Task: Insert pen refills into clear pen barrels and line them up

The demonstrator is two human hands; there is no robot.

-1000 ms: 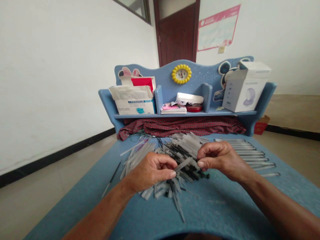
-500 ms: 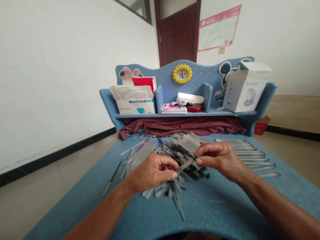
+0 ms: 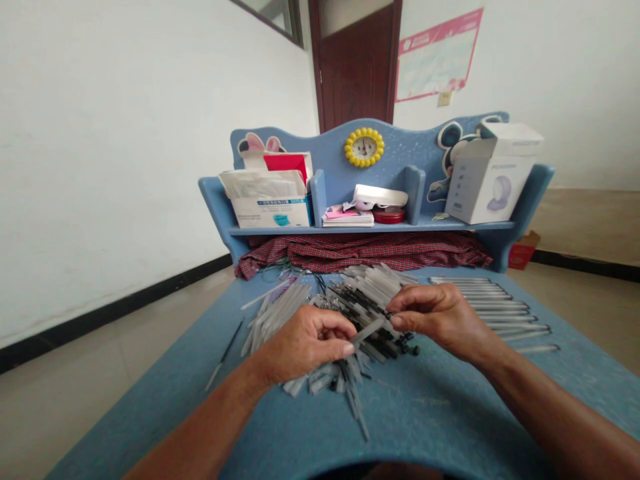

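Observation:
My left hand (image 3: 313, 340) pinches a translucent pen barrel (image 3: 369, 329) between thumb and fingers. At the barrel's other end, my right hand (image 3: 433, 312) has thumb and fingertips closed on a small black pen part (image 3: 389, 315), whose exact kind is too small to make out. Beneath both hands spreads a pile of loose pen pieces: frosted barrels (image 3: 285, 308), dark refills or sticks (image 3: 357, 300) and small black caps or plugs (image 3: 414, 350). To the right of my right hand, pens with dark ends (image 3: 525, 329) lie in a row.
A single thin pen refill (image 3: 225, 353) lies on the blue table (image 3: 400, 427) at left. Behind the pile are a folded checked cloth (image 3: 370, 253) and a blue shelf (image 3: 435, 227) holding a mask box (image 3: 270, 207), a red round tin (image 3: 389, 216) and a white carton (image 3: 493, 177).
Both hands stay almost where they were. The black part in my right fingers shows slightly more, against the barrel's end.

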